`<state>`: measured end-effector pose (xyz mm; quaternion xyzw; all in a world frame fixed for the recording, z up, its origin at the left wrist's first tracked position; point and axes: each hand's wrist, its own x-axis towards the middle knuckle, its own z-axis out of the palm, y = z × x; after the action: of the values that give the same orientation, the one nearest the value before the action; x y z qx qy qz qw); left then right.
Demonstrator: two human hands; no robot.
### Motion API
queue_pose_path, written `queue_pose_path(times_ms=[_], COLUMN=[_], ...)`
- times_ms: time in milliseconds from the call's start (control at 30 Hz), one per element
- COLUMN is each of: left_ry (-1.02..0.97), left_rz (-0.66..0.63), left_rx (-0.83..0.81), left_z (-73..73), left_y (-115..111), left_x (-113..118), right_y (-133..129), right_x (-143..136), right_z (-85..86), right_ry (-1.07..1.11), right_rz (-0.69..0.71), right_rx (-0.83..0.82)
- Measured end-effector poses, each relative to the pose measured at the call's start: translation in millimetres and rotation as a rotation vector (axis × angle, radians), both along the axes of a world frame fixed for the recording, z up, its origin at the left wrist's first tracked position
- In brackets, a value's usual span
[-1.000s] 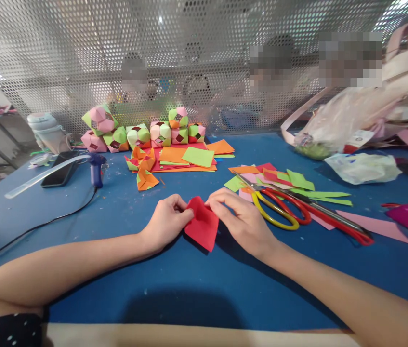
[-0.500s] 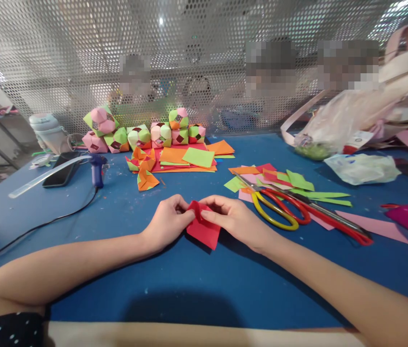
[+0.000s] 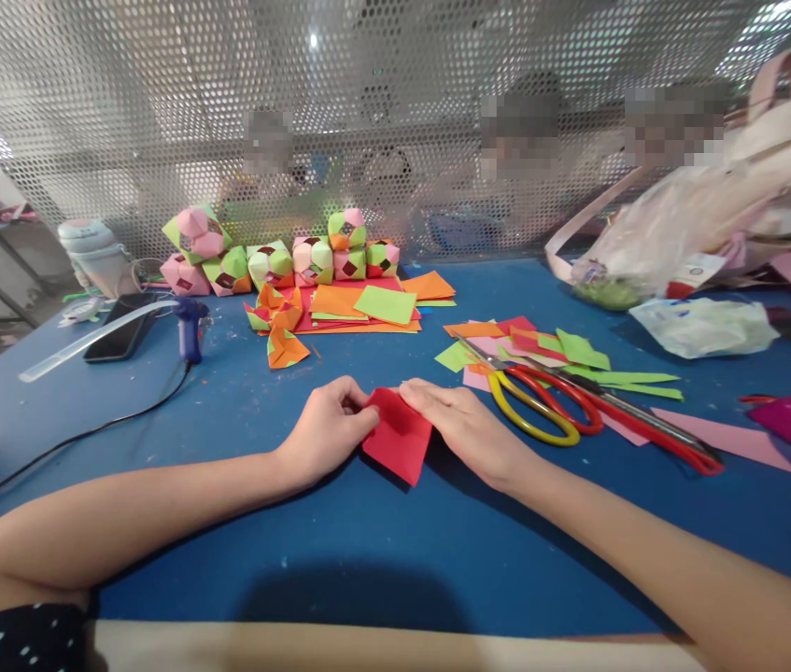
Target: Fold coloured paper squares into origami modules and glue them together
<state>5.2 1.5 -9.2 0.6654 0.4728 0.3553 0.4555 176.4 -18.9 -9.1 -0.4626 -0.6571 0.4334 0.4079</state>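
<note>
A piece of red paper [image 3: 399,439] is held between my two hands just over the blue table, its lower corner pointing towards me. My left hand [image 3: 329,425] pinches the paper's left edge between thumb and curled fingers. On the upper right edge, my right hand [image 3: 461,425] is closed, thumb along the paper's top and the other fingers largely hidden behind it. Behind the hands lie small folded orange paper pieces [image 3: 287,347] and a stack of flat coloured sheets [image 3: 386,304].
Scissors with yellow and red handles [image 3: 535,411] lie on paper scraps [image 3: 581,350] at right. A blue glue gun [image 3: 190,331] with a cable stands at left by a phone [image 3: 117,331]. Folded paper balls [image 3: 269,265] line the perforated metal screen [image 3: 395,112]. Bags [image 3: 703,210] sit back right.
The fold standing up at the paper's top has flattened. My right thumb has moved up to the top edge, and more of the red surface shows. My left hand stays in place.
</note>
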Motion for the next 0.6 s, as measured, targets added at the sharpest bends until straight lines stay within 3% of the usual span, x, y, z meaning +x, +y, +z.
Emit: queue_pose_path(times_ms=[600], left_ry=[-0.029], left_rz=[-0.030], left_rx=[-0.018], left_z=[-2.5], left_y=[1.1], left_x=[1.2], right_y=[1.3], right_x=[-0.9], right_z=[-3.6], right_ry=[-0.048], right_rz=[0.004], right_rx=[0.048])
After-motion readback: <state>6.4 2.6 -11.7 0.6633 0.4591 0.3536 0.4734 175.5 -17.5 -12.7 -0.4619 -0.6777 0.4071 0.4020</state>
